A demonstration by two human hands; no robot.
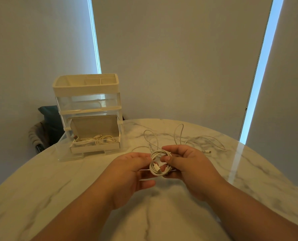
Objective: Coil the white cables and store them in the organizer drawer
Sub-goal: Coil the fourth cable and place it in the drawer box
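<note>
Your left hand (130,171) curls its fingers onto the left edge of the coiled white cable (159,164). Your right hand (189,168) pinches the other side, thumb on the loops. Behind them, the loose tail (188,138) sprawls over the marble table (66,188). Far left, the organizer (87,101) has its bottom drawer (94,148) pulled open, stored cables (101,140) inside.

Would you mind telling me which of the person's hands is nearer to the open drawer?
Left. The left hand is just right of the open drawer, nearer the viewer; the right hand lies farther right, beyond the cable coil both hold.
</note>
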